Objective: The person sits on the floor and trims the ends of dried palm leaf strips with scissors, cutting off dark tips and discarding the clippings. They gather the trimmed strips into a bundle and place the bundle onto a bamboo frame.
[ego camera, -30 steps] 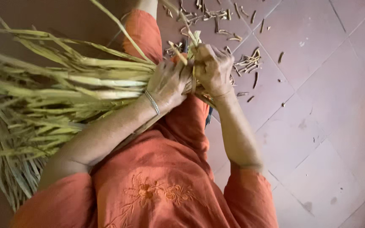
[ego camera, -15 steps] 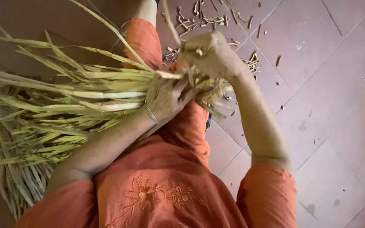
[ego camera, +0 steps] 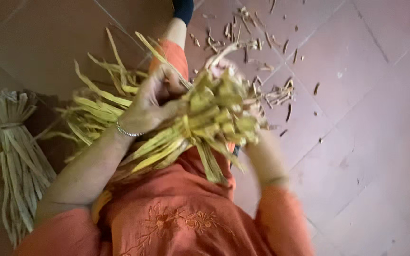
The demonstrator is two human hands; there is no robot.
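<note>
A thick bundle of yellow-green leaf strips (ego camera: 200, 123) is raised in front of me, its cut ends turned towards the camera. My left hand (ego camera: 155, 97), with a thin metal bangle at the wrist, grips the bundle from the left side. My right hand (ego camera: 224, 71) is mostly hidden behind the bundle's ends and seems to hold it from the far side; the picture is blurred there. Both arms come out of orange sleeves above my orange embroidered clothing (ego camera: 176, 223).
A tied sheaf of pale dried strips (ego camera: 15, 156) lies at the left on the floor. Several small cut scraps (ego camera: 257, 42) are scattered over the reddish tiled floor (ego camera: 366, 118) beyond my knee.
The bundle has swung up from lying leftward to pointing its cut ends at the camera. Both hands rose with it, and the view shifted, bringing the tied sheaf into sight.
</note>
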